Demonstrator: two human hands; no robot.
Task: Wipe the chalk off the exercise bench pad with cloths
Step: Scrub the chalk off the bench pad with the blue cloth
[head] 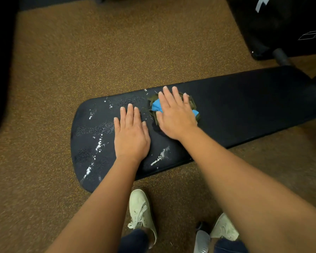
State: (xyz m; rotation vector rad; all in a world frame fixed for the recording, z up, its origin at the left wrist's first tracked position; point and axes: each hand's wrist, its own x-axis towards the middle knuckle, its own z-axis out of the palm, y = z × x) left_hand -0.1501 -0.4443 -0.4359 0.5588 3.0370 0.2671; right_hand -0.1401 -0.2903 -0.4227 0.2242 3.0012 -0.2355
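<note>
The pad (226, 106) runs across mid-frame. The right hand (175, 114), fingers spread flat, presses the cloths (155, 106) onto it at centre. The left hand (130, 132) lies flat beside it, fingers together. Chalk (98, 143) streaks the pad's left end.

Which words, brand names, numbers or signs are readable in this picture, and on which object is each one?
No word, brand or number can be read.
Black object at top right: a white outline drawing of a box, without letters.
Same object: a white mark, cut off by the frame edge, unreadable.
Bench pad, cloths, shoes: no text visible.
</note>
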